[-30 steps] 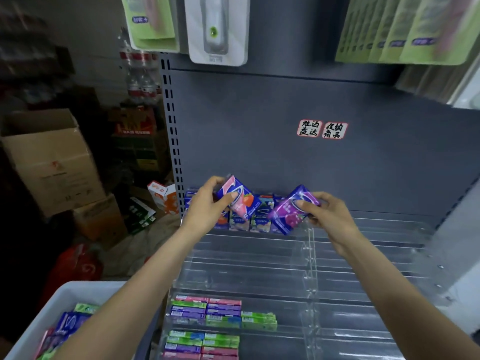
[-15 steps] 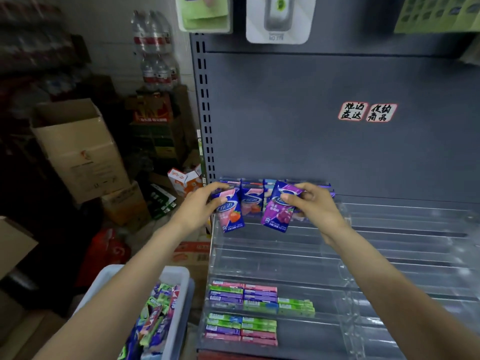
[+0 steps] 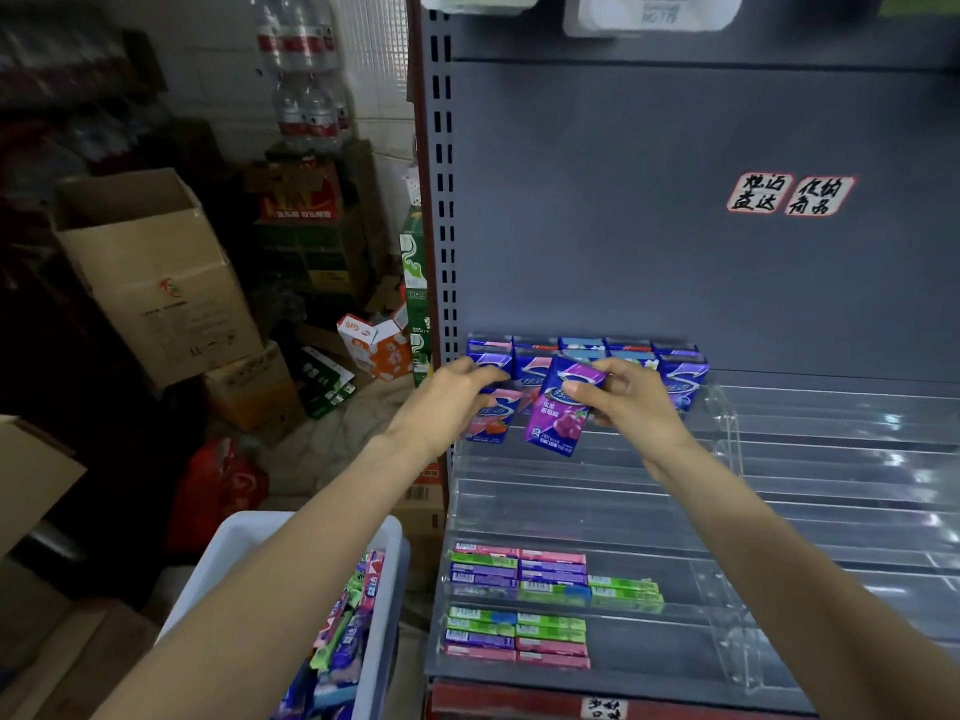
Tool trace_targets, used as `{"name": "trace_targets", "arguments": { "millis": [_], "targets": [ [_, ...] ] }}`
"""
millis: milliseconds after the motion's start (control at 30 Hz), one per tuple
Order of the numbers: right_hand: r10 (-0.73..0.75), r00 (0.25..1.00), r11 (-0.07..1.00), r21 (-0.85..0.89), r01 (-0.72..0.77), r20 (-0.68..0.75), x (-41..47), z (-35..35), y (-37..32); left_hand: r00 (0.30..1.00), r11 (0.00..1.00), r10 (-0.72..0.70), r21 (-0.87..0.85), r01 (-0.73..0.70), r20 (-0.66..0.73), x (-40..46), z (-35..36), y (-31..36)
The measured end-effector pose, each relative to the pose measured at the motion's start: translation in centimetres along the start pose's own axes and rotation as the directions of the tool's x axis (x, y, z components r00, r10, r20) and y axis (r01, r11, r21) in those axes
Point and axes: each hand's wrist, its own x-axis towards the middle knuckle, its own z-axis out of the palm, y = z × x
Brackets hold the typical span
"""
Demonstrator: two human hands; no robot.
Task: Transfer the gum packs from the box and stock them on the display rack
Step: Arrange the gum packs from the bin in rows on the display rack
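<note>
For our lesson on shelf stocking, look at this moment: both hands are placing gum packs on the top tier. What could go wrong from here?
1. The purple grape pack, pinched at its top by the right hand, hangs tilted; it may land crooked.
2. The left hand with the pink pack is close to the standing row of packs and could knock them.
3. The forearms cross above the white bin.

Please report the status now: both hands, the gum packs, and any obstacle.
Left hand holds pink gum pack, right hand holds purple gum pack. Both at top tier of display rack, in front of standing packs. Nothing blocking.
</note>
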Motion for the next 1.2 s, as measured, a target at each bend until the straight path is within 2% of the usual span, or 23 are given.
{"name": "trace_targets", "arguments": {
  "millis": [100,233,333,400,467,600,733,867,1067,1200],
  "targets": [
    [0.03,1.0,0.999,0.014,-0.03,0.003,0.0,0.2,0.2,1.0,0.999,-0.029,-0.041,0.029,-0.005,-0.1,0.1,-0.2],
    [0.022,1.0,1.0,0.014,-0.022,0.008,0.1,0.4,0.4,0.999,0.998,-0.036,0.058,0.037,-0.016,-0.7,0.8,-0.3],
    [0.008,1.0,1.0,-0.001,-0.008,0.022,0.2,0.6,0.6,0.992,0.993,-0.063,0.09,0.073,-0.106,-1.4,1.5,-0.4],
    [-0.013,0.999,1.0,-0.005,0.013,0.042,0.3,0.8,0.8,0.974,0.99,-0.123,0.045,0.134,-0.191,-1.9,1.8,-0.7],
    [-0.042,0.997,0.998,-0.04,0.045,0.07,0.3,1.2,1.1,0.95,0.976,-0.216,-0.081,0.202,-0.226,-2.4,1.9,-1.1],
    [-0.087,0.992,0.981,-0.165,0.101,0.093,0.5,2.3,2.0,0.929,0.889,-0.343,-0.366,0.274,-0.138,-2.9,2.1,-2.3],
    [-0.211,0.969,0.874,-0.419,0.245,0.126,0.7,3.9,2.4,0.955,0.806,-0.294,-0.546,0.23,-0.032,-3.3,1.9,-2.8],
    [-0.275,0.955,0.751,-0.595,0.286,0.111,0.6,5.3,2.9,0.968,0.778,-0.25,-0.589,0.218,0.028,-3.5,2.1,-3.5],
    [-0.257,0.966,0.747,-0.627,0.221,0.035,0.2,7.0,2.8,0.975,0.749,-0.22,-0.635,0.189,0.031,-3.4,2.4,-4.1],
    [-0.24,0.971,0.697,-0.694,0.181,0.012,0.0,7.5,3.0,0.973,0.739,-0.228,-0.646,0.189,0.023,-3.4,2.8,-3.9]
  ]
}}
